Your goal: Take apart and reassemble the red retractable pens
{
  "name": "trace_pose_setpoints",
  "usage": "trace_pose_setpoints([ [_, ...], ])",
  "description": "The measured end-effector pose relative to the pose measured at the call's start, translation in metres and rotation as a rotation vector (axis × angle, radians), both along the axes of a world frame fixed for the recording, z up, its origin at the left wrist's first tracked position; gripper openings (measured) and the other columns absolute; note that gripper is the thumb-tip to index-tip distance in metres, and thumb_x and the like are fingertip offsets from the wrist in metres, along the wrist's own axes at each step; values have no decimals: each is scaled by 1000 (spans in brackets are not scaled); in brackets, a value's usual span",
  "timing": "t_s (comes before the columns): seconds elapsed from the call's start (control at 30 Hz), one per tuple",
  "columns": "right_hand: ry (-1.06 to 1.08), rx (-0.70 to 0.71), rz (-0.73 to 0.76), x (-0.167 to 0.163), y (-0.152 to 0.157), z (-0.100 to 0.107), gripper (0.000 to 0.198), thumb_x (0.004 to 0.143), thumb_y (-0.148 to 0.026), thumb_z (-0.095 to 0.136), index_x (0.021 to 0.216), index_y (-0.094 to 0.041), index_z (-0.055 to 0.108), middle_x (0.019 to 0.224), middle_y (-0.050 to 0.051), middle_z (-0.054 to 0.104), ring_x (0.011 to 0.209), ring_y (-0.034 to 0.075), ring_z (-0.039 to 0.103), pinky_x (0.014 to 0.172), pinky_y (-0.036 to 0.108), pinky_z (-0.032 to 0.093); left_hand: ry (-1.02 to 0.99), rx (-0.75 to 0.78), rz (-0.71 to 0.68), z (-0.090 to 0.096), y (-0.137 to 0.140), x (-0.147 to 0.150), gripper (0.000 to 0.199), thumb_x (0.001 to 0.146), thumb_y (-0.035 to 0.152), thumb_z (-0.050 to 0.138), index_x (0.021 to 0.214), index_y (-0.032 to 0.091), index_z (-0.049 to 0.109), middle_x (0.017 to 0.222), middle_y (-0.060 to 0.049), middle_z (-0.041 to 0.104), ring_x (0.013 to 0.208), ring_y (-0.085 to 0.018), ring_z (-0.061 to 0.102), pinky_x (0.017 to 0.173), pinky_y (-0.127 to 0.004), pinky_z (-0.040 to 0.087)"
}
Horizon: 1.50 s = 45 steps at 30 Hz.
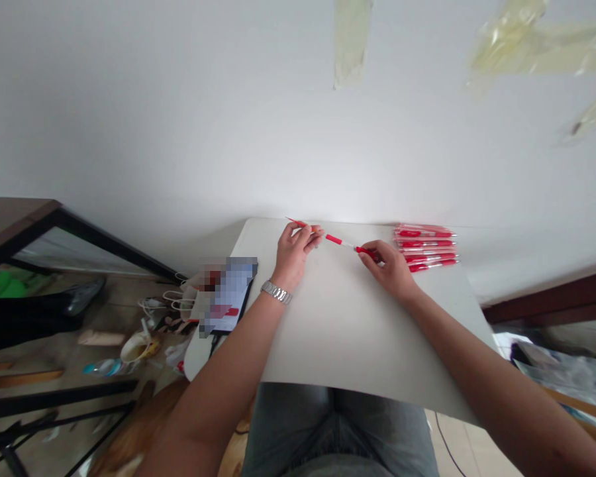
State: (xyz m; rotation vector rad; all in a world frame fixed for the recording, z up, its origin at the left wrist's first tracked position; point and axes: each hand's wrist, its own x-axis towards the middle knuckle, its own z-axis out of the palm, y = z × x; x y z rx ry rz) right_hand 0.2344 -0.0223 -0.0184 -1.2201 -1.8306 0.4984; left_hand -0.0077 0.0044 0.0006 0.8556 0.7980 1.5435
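My left hand [295, 246], over the far middle of the white table [322, 331], is closed in a pinch. A thin red pen part [297, 222], like a refill, sticks out of its fingers toward the upper left. My right hand [388, 265] is closed on the red end of a pen barrel [348, 244]. The barrel's clear middle and red grip reach left, close to my left fingertips; whether they touch is too small to tell. Beside my right hand lies a row of several red pens [430, 244] with clear sections.
A phone [236, 298], partly blurred out, rests at the table's left edge with a cable. The white wall [278, 132] meets the table's far edge. On the left stand a dark-framed table [24, 215] and floor clutter, including a plastic bottle [102, 368]. Bags [566, 371] lie at right.
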Motion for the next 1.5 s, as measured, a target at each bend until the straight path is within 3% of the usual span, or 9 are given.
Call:
trace_pose_setpoints([
  [0.3, -11, 5, -6, 0, 1, -1, 34, 99, -55, 60, 101, -22, 68, 86, 6, 71, 69, 18, 61, 63, 31, 50, 21, -17, -46, 2, -3, 1, 34, 82, 41, 86, 96, 20, 62, 103, -6, 78, 98, -18, 76, 101, -40, 58],
  [1.17, 3, -38, 6, -2, -2, 1, 32, 99, -51, 61, 103, -21, 68, 83, 4, 69, 66, 16, 59, 62, 30, 47, 79, -35, -146, -2, -6, 5, 30, 75, 36, 90, 94, 19, 73, 100, -4, 74, 96, -17, 72, 99, -38, 58],
  [1.5, 29, -44, 9, -1, -2, -1, 36, 100, -56, 58, 104, -21, 67, 83, 5, 69, 68, 18, 59, 62, 33, 49, 68, -62, -124, 2, -6, 2, 33, 83, 45, 84, 102, 22, 70, 109, -6, 75, 97, -17, 74, 100, -38, 57],
])
